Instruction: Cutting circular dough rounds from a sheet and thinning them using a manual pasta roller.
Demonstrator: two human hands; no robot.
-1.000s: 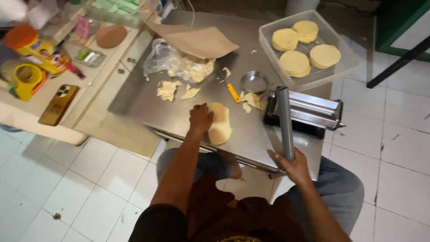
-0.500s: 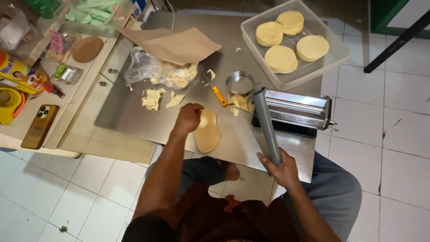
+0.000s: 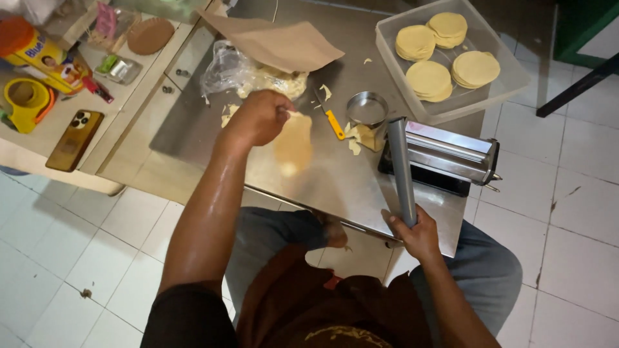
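Seen from above, a seated person is working dough at a steel table, with a yellow tape dispenser and a phone lying on the pale side counter at far left. Further in, a clear plastic bag of dough scraps is sitting under a sheet of brown paper. The left hand is hovering over the table with its fingers curled closed, pinching the upper edge of a thin oval dough sheet; the sheet is hanging or trailing from the fingertips toward the person, just right of and below the knuckles, and is blurred, so whether its lower end is touching the steel cannot be told. Just right of it, a yellow-handled knife and a round metal cutter are lying among small dough trimmings. The right hand is wrapping fully closed around the near end of a long grey metal rod, which is angling up over the table edge toward a steel dough roller machine. Beyond it, at the far right corner, a clear plastic tray is holding four stacks of round dough discs.
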